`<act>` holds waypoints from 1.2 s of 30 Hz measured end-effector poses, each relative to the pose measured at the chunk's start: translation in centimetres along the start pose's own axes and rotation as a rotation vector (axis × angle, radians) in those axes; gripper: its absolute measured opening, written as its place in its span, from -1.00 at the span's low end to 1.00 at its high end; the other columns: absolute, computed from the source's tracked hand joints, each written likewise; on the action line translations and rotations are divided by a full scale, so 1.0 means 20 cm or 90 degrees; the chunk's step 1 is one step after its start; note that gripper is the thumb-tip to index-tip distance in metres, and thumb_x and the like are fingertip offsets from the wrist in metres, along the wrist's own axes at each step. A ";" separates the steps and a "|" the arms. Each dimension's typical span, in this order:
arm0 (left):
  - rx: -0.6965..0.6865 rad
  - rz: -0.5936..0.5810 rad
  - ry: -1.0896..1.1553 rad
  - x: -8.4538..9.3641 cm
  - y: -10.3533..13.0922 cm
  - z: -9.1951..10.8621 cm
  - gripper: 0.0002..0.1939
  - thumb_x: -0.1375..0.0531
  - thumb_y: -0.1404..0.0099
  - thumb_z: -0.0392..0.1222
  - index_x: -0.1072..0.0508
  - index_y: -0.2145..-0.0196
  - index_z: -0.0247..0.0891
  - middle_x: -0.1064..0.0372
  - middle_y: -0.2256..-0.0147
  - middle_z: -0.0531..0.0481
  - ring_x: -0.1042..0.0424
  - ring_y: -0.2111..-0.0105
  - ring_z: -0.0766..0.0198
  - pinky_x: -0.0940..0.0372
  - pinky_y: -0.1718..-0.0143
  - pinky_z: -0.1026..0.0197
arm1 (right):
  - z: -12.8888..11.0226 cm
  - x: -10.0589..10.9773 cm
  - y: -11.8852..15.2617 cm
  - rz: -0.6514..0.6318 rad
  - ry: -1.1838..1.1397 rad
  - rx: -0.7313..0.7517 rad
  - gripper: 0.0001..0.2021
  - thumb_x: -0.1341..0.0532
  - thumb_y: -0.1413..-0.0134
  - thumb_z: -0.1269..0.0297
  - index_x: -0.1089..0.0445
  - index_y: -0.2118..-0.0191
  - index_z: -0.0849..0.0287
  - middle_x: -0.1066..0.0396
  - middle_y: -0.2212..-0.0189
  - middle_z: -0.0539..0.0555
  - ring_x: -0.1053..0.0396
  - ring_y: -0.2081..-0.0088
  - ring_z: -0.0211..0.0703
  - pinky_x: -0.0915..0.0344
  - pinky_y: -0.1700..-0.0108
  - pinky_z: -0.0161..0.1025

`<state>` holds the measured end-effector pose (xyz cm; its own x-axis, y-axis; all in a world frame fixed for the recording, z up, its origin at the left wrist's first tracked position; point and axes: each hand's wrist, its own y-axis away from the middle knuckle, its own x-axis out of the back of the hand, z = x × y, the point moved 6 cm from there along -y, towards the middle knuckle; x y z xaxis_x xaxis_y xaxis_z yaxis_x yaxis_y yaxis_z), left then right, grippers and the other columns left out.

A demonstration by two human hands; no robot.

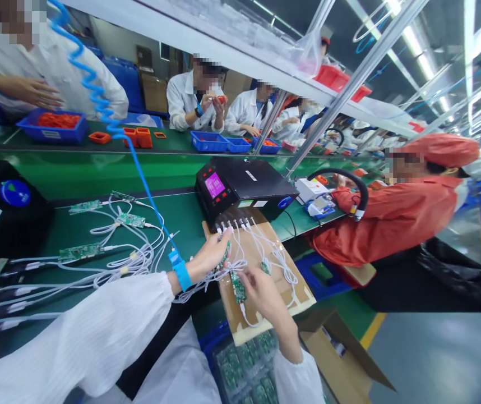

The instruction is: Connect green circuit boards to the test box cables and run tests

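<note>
Your two hands meet above a tan cardboard sheet [285, 280] on the green bench. A green circuit board [238, 289] lies between them, just below your left hand [213, 252] and just left of your right hand [261, 289]. Your right fingertips are drawn close together at the board's upper edge, beside bunched white cables [234, 266]; whether they pinch board or cable, you cannot tell from this view. Your left fingers curve over a second board [226, 255], mostly hidden, so their grip is also unclear. A blue strap [179, 270] circles your left wrist. Ahead stands a black box [249, 182] with a pink screen, white leads plugged into its front. More wired boards [81, 252] lie to your left.
</note>
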<state>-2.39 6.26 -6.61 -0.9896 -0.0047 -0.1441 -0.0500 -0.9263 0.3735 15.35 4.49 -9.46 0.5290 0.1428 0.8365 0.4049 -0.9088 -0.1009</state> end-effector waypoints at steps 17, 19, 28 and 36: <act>-0.033 0.059 -0.055 -0.15 -0.09 -0.05 -0.56 0.09 -0.56 0.25 -0.26 0.16 -0.17 -0.30 0.47 0.11 -0.39 0.62 0.31 -0.24 0.57 0.28 | 0.05 0.13 -0.06 0.059 -0.416 -0.085 -0.57 -0.12 -0.27 -0.22 -0.21 0.36 0.04 -0.21 0.55 -0.09 -0.25 0.51 -0.18 -0.25 0.41 -0.21; -0.033 0.039 -0.072 -0.18 -0.10 -0.08 -0.56 0.07 -0.55 0.26 -0.25 0.19 -0.18 -0.30 0.50 0.12 -0.38 0.62 0.31 -0.24 0.54 0.27 | 0.04 0.13 -0.08 0.056 -0.491 -0.093 -0.58 -0.09 -0.26 -0.20 -0.11 0.41 0.02 -0.10 0.57 -0.12 -0.17 0.54 -0.21 -0.22 0.44 -0.22; -0.112 -0.038 -0.213 -0.29 -0.08 -0.06 -0.43 0.12 -0.50 0.38 -0.25 0.34 -0.16 -0.40 0.56 0.02 -0.44 0.48 0.17 -0.24 0.34 0.16 | -0.05 0.14 -0.12 0.084 -0.542 -0.071 -0.55 -0.12 -0.32 -0.18 -0.19 0.45 0.04 -0.24 0.54 -0.05 -0.29 0.48 -0.16 -0.35 0.32 -0.16; -0.150 -0.007 -0.221 -0.28 -0.07 -0.03 -0.31 0.13 -0.43 0.48 -0.33 0.42 -0.18 -0.41 0.52 -0.03 -0.43 0.46 0.18 -0.23 0.36 0.17 | -0.03 0.13 -0.12 0.086 -0.515 -0.094 -0.50 -0.14 -0.24 -0.33 -0.24 0.39 0.04 -0.36 0.48 0.01 -0.37 0.45 -0.12 -0.36 0.36 -0.16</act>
<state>3.23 7.30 -6.85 -0.9779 0.0952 0.1864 -0.0679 -0.9867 0.1479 15.33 6.89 -6.68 0.9617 0.2147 0.1706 0.2266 -0.9725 -0.0537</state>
